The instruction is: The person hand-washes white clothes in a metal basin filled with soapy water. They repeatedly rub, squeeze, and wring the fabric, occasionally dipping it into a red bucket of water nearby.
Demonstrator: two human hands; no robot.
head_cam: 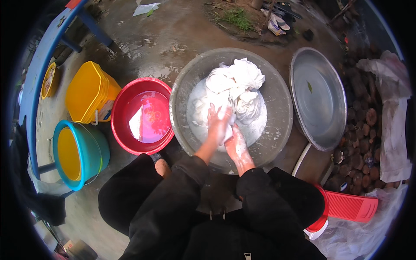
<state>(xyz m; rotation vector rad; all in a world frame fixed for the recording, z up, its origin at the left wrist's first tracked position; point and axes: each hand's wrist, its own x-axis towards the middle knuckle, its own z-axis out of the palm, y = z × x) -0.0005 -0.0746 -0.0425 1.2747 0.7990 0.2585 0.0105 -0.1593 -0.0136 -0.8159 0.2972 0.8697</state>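
A large grey basin [276,130] stands in front of me, holding sudsy water and a heap of wet white cloth [243,74]. Both hands are over its near half. My left hand [218,125], slightly blurred, grips a bunched part of the white cloth, its fingers spread over the fabric. My right hand [236,143], wet with suds on its back and wrist, holds the same bunch from the right, close against the left hand. The fingertips of the right hand are partly hidden by the cloth.
Left of the basin stand a red basin [117,130] with water, a yellow bucket [85,92] and a turquoise bucket [97,156]. On the right are a metal basin [341,130] with water and a floating leaf, stacked logs [357,130] and a red washboard [351,206].
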